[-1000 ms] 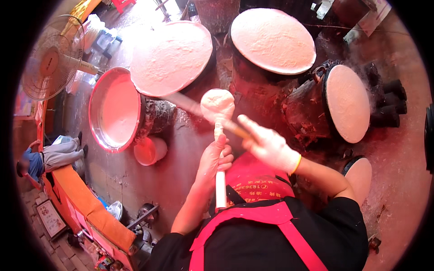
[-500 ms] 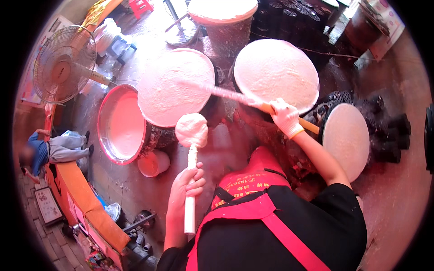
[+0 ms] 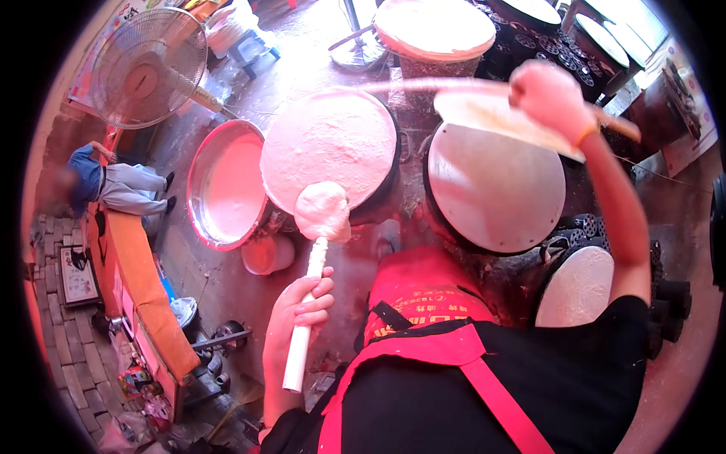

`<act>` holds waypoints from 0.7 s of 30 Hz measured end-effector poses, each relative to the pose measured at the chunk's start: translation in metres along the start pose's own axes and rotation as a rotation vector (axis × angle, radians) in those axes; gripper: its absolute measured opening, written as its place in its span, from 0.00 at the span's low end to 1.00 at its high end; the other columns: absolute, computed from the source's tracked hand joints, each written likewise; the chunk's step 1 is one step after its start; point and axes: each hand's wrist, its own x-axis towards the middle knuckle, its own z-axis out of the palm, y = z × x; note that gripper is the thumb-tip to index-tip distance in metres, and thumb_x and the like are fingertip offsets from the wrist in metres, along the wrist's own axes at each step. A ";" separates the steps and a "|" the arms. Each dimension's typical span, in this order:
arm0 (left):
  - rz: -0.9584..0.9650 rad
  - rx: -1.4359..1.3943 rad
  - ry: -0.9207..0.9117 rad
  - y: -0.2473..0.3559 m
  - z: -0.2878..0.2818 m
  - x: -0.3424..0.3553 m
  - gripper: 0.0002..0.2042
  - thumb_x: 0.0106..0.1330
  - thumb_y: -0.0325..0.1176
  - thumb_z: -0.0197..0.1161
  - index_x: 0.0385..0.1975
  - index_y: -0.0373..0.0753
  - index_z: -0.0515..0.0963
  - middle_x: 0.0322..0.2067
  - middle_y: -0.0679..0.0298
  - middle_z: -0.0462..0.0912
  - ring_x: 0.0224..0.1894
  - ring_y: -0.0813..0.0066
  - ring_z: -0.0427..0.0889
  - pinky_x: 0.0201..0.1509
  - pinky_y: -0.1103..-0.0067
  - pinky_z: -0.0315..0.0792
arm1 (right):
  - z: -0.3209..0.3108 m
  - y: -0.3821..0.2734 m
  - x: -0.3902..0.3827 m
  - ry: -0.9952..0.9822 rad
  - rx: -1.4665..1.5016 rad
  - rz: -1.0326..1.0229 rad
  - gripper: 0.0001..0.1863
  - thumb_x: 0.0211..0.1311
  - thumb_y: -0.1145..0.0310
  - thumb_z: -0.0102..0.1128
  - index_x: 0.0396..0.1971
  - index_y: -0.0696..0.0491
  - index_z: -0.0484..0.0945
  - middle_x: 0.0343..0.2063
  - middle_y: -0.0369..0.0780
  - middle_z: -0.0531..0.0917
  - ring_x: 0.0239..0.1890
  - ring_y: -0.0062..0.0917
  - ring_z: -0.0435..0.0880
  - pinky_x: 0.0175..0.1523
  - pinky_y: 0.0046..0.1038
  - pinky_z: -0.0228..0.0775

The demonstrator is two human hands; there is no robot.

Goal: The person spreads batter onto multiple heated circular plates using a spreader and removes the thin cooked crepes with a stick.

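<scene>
My left hand [image 3: 301,306] is closed round a white rod [image 3: 296,356] with a round lump of wet dough [image 3: 322,212] on its upper end. That lump overlaps the near edge of a round griddle [image 3: 329,147] coated with pale batter. My right hand [image 3: 550,102], in a white glove and blurred by motion, grips a long wooden stick [image 3: 620,127] whose far end is coated pale. Below the stick, a thin pale pancake [image 3: 491,117] is raised at the far side of the right griddle [image 3: 495,193], whose bare grey metal shows. The pancake's hold on the stick is unclear.
A red-rimmed basin of batter [image 3: 231,185] and a small bucket [image 3: 268,253] stand left. Another coated griddle [image 3: 435,30] is farther back, and one [image 3: 578,287] lies near right. Black coal briquettes [image 3: 669,306] sit beside it. A fan [image 3: 144,79] and a person [image 3: 113,178] are far left.
My right hand has swung up and to the right with the stick. The pale layer has come away from most of the right griddle. My left hand still holds the rod; the view has shifted.
</scene>
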 end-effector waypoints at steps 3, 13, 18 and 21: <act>-0.016 -0.076 -0.054 0.020 0.006 0.009 0.14 0.71 0.27 0.40 0.52 0.24 0.57 0.28 0.61 0.61 0.18 0.80 0.63 0.16 0.84 0.65 | -0.056 0.011 0.098 -0.136 -0.088 0.021 0.08 0.50 0.66 0.60 0.26 0.53 0.83 0.22 0.42 0.82 0.24 0.28 0.80 0.30 0.30 0.71; 0.022 0.158 -0.061 0.129 0.091 0.088 0.13 0.69 0.24 0.44 0.50 0.26 0.60 0.27 0.64 0.62 0.17 0.86 0.60 0.12 0.90 0.59 | 0.027 0.201 0.239 0.275 0.955 0.533 0.17 0.58 0.51 0.63 0.27 0.51 0.77 0.15 0.27 0.69 0.13 0.12 0.60 0.17 0.19 0.49; -0.005 0.321 -0.058 0.192 0.126 0.134 0.12 0.68 0.23 0.45 0.50 0.28 0.60 0.25 0.64 0.62 0.15 0.87 0.58 0.11 0.91 0.56 | 0.191 0.179 0.247 0.553 1.692 0.989 0.10 0.58 0.66 0.63 0.22 0.49 0.73 0.12 0.30 0.66 0.09 0.18 0.61 0.13 0.21 0.50; 0.014 0.395 -0.035 0.217 0.148 0.153 0.12 0.68 0.23 0.45 0.50 0.29 0.60 0.25 0.65 0.62 0.15 0.87 0.58 0.11 0.91 0.56 | 0.272 0.144 0.251 0.705 1.590 1.295 0.09 0.60 0.64 0.57 0.21 0.46 0.75 0.10 0.28 0.66 0.07 0.17 0.61 0.12 0.21 0.52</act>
